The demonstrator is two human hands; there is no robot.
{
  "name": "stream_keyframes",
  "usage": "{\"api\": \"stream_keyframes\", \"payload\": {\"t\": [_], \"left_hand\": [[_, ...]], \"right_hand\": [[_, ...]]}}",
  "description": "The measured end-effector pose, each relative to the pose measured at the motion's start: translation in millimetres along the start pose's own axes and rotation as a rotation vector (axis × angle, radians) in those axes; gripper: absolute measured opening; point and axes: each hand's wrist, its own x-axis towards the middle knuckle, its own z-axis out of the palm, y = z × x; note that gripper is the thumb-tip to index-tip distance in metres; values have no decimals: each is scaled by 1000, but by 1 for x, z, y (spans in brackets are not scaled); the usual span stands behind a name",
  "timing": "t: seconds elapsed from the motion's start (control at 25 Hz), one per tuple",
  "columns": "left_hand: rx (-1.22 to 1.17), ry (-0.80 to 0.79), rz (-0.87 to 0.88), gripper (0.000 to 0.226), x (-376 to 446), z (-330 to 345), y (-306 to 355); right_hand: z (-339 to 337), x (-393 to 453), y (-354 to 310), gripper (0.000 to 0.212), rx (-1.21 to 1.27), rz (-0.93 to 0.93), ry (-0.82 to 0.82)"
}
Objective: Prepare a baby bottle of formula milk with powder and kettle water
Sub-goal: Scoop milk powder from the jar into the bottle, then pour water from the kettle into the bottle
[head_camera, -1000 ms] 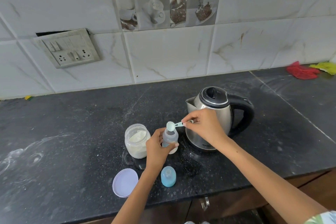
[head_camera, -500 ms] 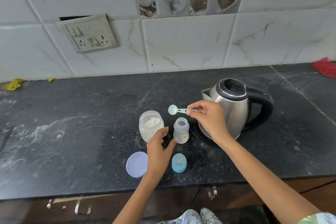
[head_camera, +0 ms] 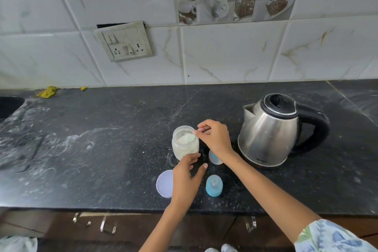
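Note:
An open clear jar of white formula powder [head_camera: 185, 143] stands on the black counter [head_camera: 102, 149]. My right hand [head_camera: 214, 138] pinches the handle of a small pale scoop [head_camera: 189, 135], whose bowl dips into the jar's mouth. The small baby bottle [head_camera: 214, 157] stands just right of the jar, mostly hidden under my right wrist. My left hand [head_camera: 187, 178] hovers open in front of the jar, fingers spread, holding nothing. The steel kettle [head_camera: 270, 131] with its black handle sits to the right.
A lilac jar lid [head_camera: 163, 183] lies near the counter's front edge, left of my left hand. The blue bottle cap [head_camera: 214, 186] stands to the right of that hand. A socket plate [head_camera: 124, 41] is on the tiled wall. A sink edge [head_camera: 8, 106] shows far left.
My left hand let go of the bottle and drew back toward the front. My right hand carried the scoop from above the bottle leftward into the powder jar. The camera view shifted left.

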Motion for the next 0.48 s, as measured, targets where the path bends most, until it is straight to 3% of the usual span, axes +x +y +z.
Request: {"api": "stream_keyframes", "payload": {"t": [0.28, 0.48], "left_hand": [[-10, -52, 82, 41, 10, 22, 11], [4, -132, 16, 83, 26, 44, 13]], "right_hand": [[-64, -42, 22, 13, 153, 9, 30], [-126, -81, 46, 10, 173, 43, 273]]}}
